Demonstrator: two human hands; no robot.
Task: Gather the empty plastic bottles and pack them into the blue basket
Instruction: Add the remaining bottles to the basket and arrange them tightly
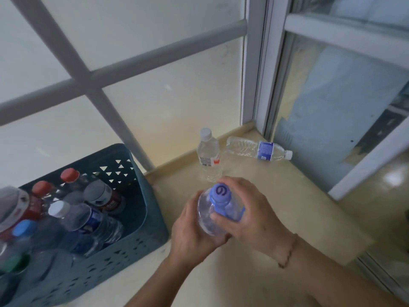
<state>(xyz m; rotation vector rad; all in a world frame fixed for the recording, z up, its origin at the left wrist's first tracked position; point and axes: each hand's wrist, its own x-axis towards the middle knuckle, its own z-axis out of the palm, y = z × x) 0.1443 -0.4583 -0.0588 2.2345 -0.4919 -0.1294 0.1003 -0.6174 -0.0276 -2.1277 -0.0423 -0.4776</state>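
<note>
While both hands close around one clear bottle (218, 214), the step in hand is judged to be carrying a gathered bottle to the blue basket (141, 247). Head view: the left hand (194, 231) cups the bottle's body from below and the right hand (245, 216) wraps its shoulder just under the blue cap (220, 192); neither hand is slack. The held bottle is just to the right of the basket, above the pale floor (276, 196), its cap towards the camera.

The next move calls for swinging the bottle leftward over the basket's rim and setting it into the free space by the near right wall, since the rest is crowded.

Count, relative to the basket: one bottle in the hands; two on the floor beyond and to the right, a white-capped bottle (209, 155) standing upright and a blue-labelled bottle (259, 149) lying on its side next to it. Inside the basket at least seven caps show; blur at the left edge prevents an exact count.
</note>
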